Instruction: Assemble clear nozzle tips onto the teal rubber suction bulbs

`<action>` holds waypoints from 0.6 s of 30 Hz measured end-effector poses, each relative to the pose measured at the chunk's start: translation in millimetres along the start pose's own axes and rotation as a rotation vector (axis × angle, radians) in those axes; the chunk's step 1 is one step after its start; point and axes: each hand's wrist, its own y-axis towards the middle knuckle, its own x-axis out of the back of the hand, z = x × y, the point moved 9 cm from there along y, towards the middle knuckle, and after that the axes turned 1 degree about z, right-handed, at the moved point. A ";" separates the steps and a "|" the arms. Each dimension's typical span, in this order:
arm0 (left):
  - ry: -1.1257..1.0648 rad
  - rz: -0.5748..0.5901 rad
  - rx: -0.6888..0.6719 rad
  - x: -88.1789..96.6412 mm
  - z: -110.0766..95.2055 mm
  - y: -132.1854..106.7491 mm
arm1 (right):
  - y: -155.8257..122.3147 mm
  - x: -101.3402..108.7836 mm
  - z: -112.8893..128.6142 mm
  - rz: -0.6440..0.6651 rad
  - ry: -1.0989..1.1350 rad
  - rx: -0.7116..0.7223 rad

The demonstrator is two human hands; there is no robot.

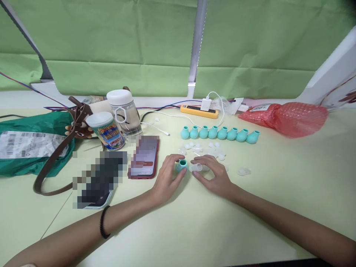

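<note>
My left hand [168,177] curls its thumb and fingers around a small teal bulb-shaped piece [182,166], whose round mouth faces up. Close by on the right, my right hand [213,173] has its thumb and fingers about a clear plastic tube [196,167] with its open end toward the teal piece. The two pieces are apart by a narrow gap. Just beyond my hands lies a scatter of small translucent plastic parts [214,151]. Behind them several more teal bulb-shaped pieces [213,132] stand upright in a row. One translucent part [244,171] lies to the right.
Left of my hands lie a red-cased phone [143,157] and a second phone [101,185]. Behind these stand a lidded can [107,131] and a water bottle [126,115]. A green parcel [36,144], a yellow power strip [191,110] and red bubble wrap [300,119] lie farther out.
</note>
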 end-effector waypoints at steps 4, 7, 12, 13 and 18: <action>-0.084 0.058 0.078 -7.1 6.8 0.6 | 1.1 3.9 0.5 -0.007 0.056 -0.025; -0.084 0.144 0.159 -14.4 11.9 1.1 | -0.7 7.1 -0.6 -0.021 0.137 -0.065; 0.011 0.127 0.045 -7.9 -2.7 1.6 | -4.1 10.1 -9.4 -0.043 0.384 -0.193; 0.045 0.128 0.028 -7.5 -4.3 1.1 | -4.1 8.8 -12.0 -0.031 0.446 -0.229; 0.171 0.193 0.064 -13.3 1.7 -2.0 | -6.5 -7.0 -21.9 0.095 0.675 -0.406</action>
